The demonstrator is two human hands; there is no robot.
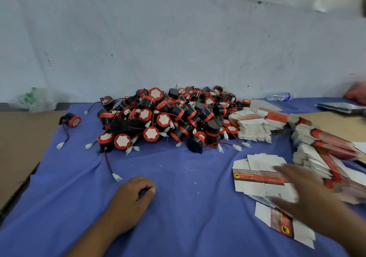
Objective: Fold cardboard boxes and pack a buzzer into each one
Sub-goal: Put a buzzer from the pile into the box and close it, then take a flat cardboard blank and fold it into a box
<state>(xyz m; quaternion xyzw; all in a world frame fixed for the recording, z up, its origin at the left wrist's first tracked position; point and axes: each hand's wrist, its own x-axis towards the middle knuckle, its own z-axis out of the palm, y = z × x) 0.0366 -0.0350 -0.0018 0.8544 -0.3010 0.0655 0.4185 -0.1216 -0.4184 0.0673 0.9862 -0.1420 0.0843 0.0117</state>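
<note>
1. Blue cloth (178, 207). Lies under the buzzer heap. Its left edge gives way to bare brown board well left of the heap. The widest open stretch is in front of the heap, toward the person, with room there to fold.
2. Buzzer heap (168, 118). Black-and-red buzzers with red wires and white plugs, tangled, backed against the wall. None shows as packed.
3. Stacked box blanks (253, 128). Flat and fanned, touching the heap's right flank and trailing further right.
4. Loose box blank (257, 175). Flat and unfolded, in front of the heap and to its right.
5. Right hand (297, 189). Blurred; fingers straight and spread over the loose box blank, no grip discernible. Step judged: taking one blank to fold. The next move calls for parting a single sheet from those beneath and bringing it to the open stretch.
6. Left hand (134, 197). Rests on the cloth in front of the heap, fingers loosely curled, holding nothing.
7. Stray buzzer (72, 120). Left of the heap, apart from it; likely lifts without snagging wires.
8. Rubber band (191, 165). In front of the heap, within the folding room.
</note>
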